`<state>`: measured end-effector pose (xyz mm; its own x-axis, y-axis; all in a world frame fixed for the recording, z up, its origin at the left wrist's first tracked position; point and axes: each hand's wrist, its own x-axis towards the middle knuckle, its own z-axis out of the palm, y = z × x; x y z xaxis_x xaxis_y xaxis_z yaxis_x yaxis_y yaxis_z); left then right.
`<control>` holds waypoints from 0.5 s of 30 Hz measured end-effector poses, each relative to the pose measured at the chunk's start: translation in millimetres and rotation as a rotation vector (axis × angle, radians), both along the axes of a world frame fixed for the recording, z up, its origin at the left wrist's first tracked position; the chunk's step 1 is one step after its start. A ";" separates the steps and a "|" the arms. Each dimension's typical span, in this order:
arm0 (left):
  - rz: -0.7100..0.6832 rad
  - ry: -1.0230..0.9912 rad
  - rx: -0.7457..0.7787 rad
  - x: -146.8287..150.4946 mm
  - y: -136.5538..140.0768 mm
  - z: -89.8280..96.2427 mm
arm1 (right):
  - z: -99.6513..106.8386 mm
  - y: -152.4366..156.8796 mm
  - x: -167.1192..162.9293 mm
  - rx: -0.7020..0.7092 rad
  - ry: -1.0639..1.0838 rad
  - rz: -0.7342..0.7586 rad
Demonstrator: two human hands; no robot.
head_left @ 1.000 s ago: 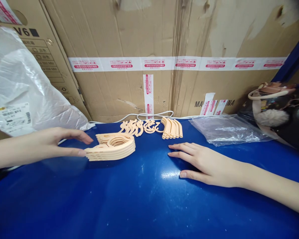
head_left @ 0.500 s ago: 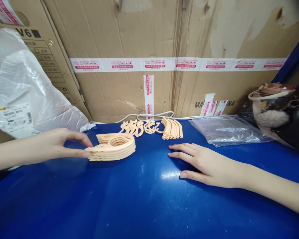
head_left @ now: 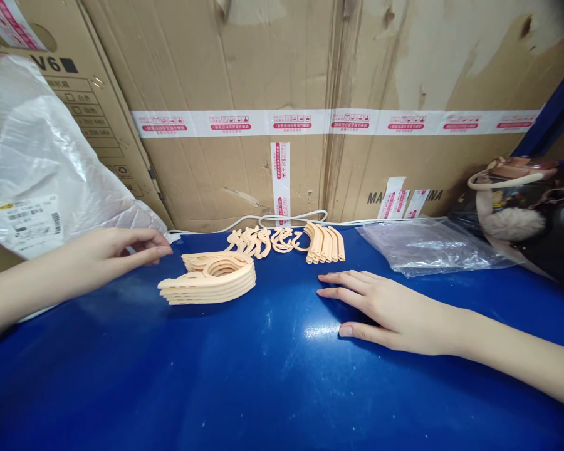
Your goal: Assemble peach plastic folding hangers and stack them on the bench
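Just left of a neat stack of peach plastic hanger bodies (head_left: 211, 285), my left hand (head_left: 122, 250) hovers empty, its thumb and fingers a little apart. The stack lies on the blue table, with curved arms and an opening in the middle. Behind it sit several small peach curved parts (head_left: 249, 241), several peach hooks (head_left: 284, 239) and a row of curved peach arms (head_left: 325, 243). My right hand (head_left: 380, 307) rests on the table to the right with fingers spread, holding nothing, in front of the row of arms.
Large cardboard boxes (head_left: 235, 169) stand behind the blue table (head_left: 272, 388). At the left is a white plastic mailer bag (head_left: 51, 156). A clear plastic bag (head_left: 423, 247) and a black bag with a pompom (head_left: 559, 232) lie at the right. A white cable (head_left: 244, 219) runs along the back.
My left hand has let go of the stack's left end and moved up and slightly away to the left. The stack and my right hand have stayed in place.
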<state>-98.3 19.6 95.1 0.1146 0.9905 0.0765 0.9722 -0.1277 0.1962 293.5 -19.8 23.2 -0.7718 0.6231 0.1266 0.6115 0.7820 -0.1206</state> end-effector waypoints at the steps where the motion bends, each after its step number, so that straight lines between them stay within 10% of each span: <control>1: -0.008 0.015 0.012 0.9 -1.1 1.0 | 0.2 -0.1 -0.1 0.001 0.006 0.000; 15: -0.151 0.156 -0.271 -5.0 -9.3 -11.5 | 1.7 -0.9 -0.7 0.002 -0.015 -0.005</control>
